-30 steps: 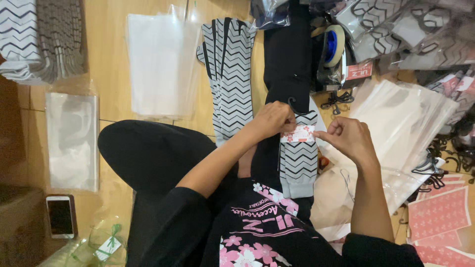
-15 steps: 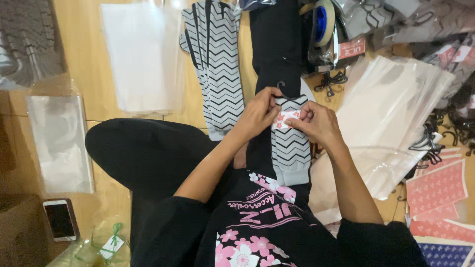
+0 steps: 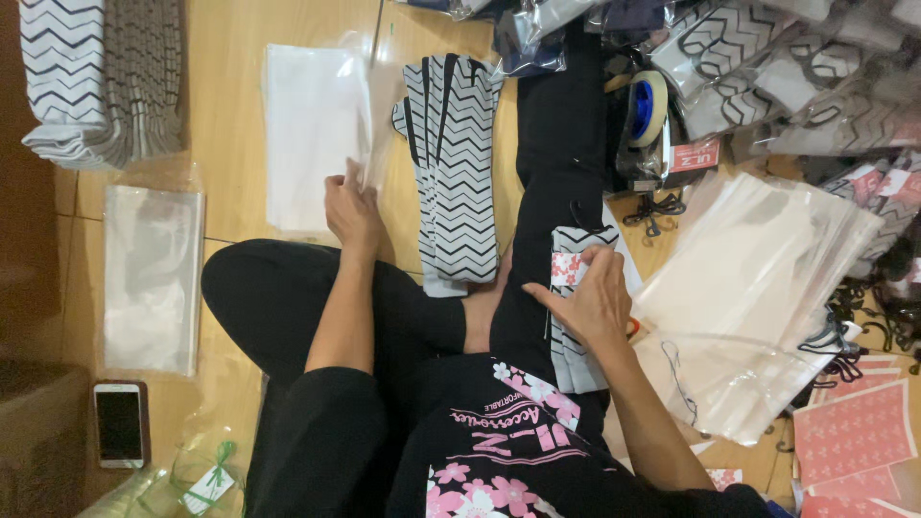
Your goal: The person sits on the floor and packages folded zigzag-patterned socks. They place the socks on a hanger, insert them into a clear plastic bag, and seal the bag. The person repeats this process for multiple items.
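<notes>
Glossy plastic bags [image 3: 317, 134] — knit socks [image 3: 456, 163].

From my feed, a smartphone [image 3: 121, 424] lies at lower left on the wooden floor [image 3: 230, 115]. Above it sits a flat clear bag [image 3: 152, 278]. A folded stack of zigzag fabric [image 3: 96, 77] fills the upper left. A tape dispenser [image 3: 649, 115] sits upper right, pink sticker sheets [image 3: 854, 436] lower right.
</notes>
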